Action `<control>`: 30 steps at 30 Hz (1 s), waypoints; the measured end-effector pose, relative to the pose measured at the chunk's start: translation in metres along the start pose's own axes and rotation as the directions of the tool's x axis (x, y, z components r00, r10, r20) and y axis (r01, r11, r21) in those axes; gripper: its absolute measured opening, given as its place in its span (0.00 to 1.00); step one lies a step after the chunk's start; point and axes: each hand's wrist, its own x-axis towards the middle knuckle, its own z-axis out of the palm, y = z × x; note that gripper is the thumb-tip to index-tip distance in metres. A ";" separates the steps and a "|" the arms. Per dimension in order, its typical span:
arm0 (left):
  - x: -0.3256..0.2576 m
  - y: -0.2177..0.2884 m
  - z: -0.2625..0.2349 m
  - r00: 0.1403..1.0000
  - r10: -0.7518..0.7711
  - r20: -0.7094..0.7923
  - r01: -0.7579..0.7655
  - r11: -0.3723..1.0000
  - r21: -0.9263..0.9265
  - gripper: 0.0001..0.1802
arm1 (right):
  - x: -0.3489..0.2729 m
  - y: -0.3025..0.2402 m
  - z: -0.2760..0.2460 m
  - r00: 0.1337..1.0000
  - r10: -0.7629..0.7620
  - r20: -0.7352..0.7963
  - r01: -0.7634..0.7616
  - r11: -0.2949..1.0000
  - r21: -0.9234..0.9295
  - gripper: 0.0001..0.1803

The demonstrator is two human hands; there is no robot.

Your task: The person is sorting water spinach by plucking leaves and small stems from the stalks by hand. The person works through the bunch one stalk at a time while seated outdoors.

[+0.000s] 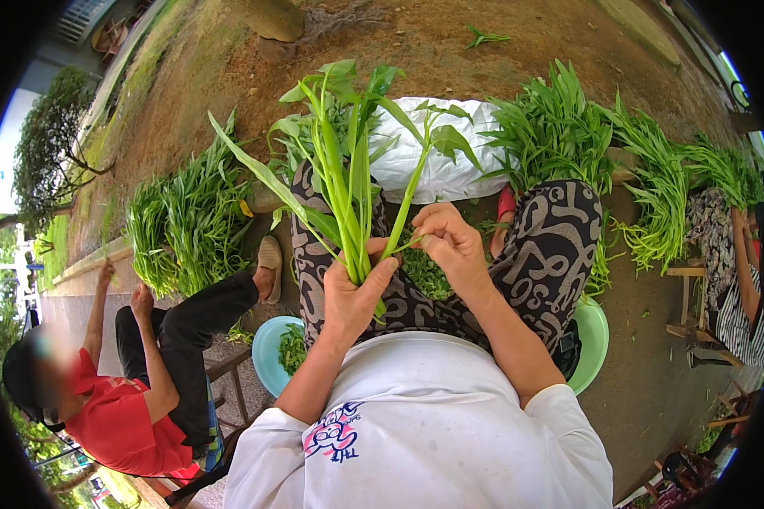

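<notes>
A bunch of water spinach (338, 182), with thick pale green stems and leafy tops, stands upright in my left hand (353, 293). Its fingers are wrapped round the lower stems, and the cut ends poke out below. My right hand (450, 244) is just to the right, thumb and fingertips pinched on a thin green leaf stalk (411, 243) beside the rightmost stem of the bunch. Beneath my hands, between my knees, lie loose picked leaves (426, 273). A white plastic sack (440, 151) lies flat beyond them.
Heaps of water spinach lie to the left (191, 216) and right (556, 127). A light blue basin (272, 360) with leaves sits by my left hip, a green basin (592, 343) by my right. At left a person in a red shirt (127, 416) sits; another sits far right.
</notes>
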 end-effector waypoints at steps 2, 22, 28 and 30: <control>0.000 0.002 0.001 1.000 -0.008 0.008 0.008 1.000 -0.010 0.12 | 0.001 0.000 0.000 0.999 0.032 -0.007 -0.032 0.998 0.059 0.02; 0.001 -0.001 -0.004 0.999 0.024 -0.049 -0.022 0.999 0.037 0.11 | 0.002 -0.016 0.002 0.927 -0.351 0.130 0.361 0.746 -0.560 0.08; 0.001 -0.004 -0.004 0.999 0.012 -0.043 -0.011 1.000 0.022 0.11 | 0.008 -0.006 -0.003 0.781 -0.542 0.310 0.554 0.373 -0.744 0.14; 0.001 -0.006 -0.005 0.999 0.017 -0.044 -0.016 1.000 0.022 0.12 | 0.007 -0.009 -0.001 0.782 -0.533 0.323 0.552 0.352 -0.755 0.14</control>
